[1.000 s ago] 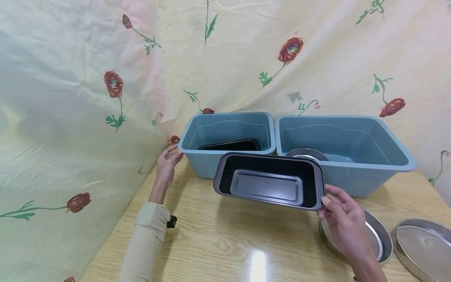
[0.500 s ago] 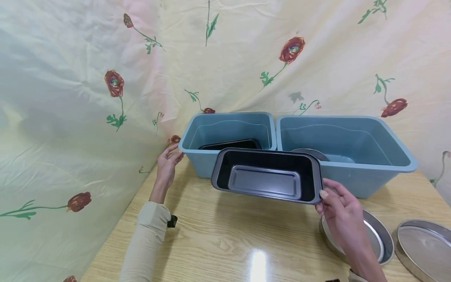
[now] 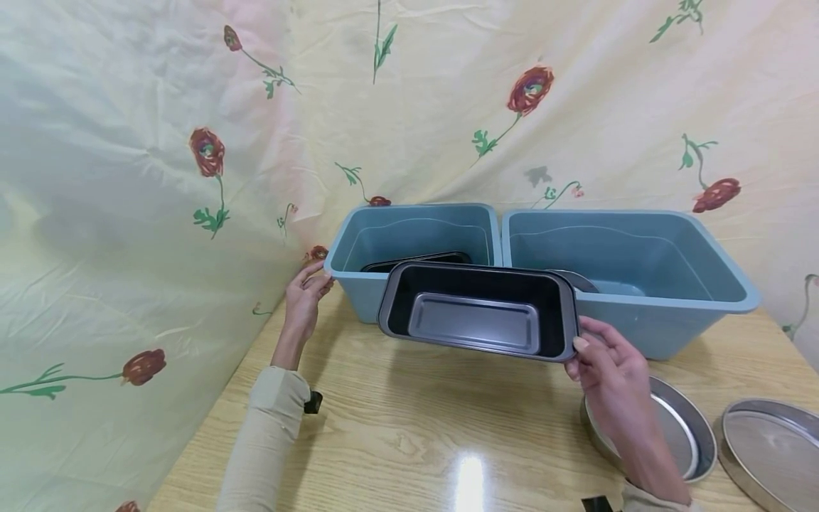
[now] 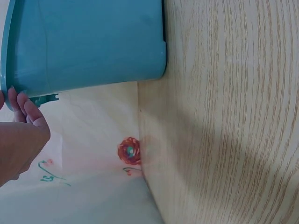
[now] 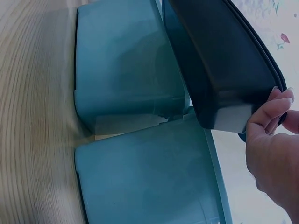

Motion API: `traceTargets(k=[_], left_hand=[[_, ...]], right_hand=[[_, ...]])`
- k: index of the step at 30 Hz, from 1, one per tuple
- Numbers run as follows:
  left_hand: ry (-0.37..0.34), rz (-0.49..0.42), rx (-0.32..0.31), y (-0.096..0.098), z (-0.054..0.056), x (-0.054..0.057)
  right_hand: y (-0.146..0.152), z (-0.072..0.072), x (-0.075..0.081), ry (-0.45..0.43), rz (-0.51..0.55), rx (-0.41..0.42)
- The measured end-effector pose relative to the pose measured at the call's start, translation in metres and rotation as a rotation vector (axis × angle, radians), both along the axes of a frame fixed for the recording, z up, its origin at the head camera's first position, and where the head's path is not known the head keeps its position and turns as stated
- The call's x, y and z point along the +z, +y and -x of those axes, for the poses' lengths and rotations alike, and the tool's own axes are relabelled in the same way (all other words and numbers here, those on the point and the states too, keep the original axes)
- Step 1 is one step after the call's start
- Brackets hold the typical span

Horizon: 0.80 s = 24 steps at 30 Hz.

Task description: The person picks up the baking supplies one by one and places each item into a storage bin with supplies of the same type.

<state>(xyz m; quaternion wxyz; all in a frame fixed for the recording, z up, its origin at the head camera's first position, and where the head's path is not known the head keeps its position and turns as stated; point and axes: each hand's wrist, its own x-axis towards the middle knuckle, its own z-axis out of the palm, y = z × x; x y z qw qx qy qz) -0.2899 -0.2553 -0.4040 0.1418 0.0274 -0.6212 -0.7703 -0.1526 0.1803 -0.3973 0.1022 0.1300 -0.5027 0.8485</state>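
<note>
My right hand (image 3: 611, 377) pinches the right end of a dark loaf pan (image 3: 476, 320), thumb on the rim and fingers beneath. The pan hangs above the table in front of two blue bins, its open side tilted toward me. At the left bin (image 3: 358, 291), my left hand (image 3: 303, 302) grips the front left corner of the rim; the left wrist view has its fingers (image 4: 32, 109) curled at that rim. Inside this bin lies another dark pan (image 3: 416, 262), partly hidden. A round metal pan (image 3: 579, 282) shows in the right bin (image 3: 646, 313), largely covered by the held loaf pan.
Two round metal pans lie on the wooden table (image 3: 384, 441) at the right: a nearer-in round pan (image 3: 684, 434), partly behind my right forearm, and a second round pan (image 3: 774, 448) beside it. A flowered cloth (image 3: 409, 107) hangs behind the bins and along the left side.
My right hand has raised the loaf pan and shifted it slightly left, so it now overlaps the left bin's front rim in view. The left hand stays at the bin corner.
</note>
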Motion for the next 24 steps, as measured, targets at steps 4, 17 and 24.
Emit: traceTargets(k=[4,17,24], left_hand=[[0.006,-0.009,0.001,0.001,0.000,0.000],[-0.028,0.009,0.014,0.000,0.001,0.000],[-0.031,0.009,0.015,-0.001,0.002,0.000]], right_hand=[[-0.002,0.002,0.001,0.006,0.011,0.009],[-0.009,0.010,0.006,0.019,-0.002,0.013],[-0.015,0.014,0.010,0.011,0.009,0.004]])
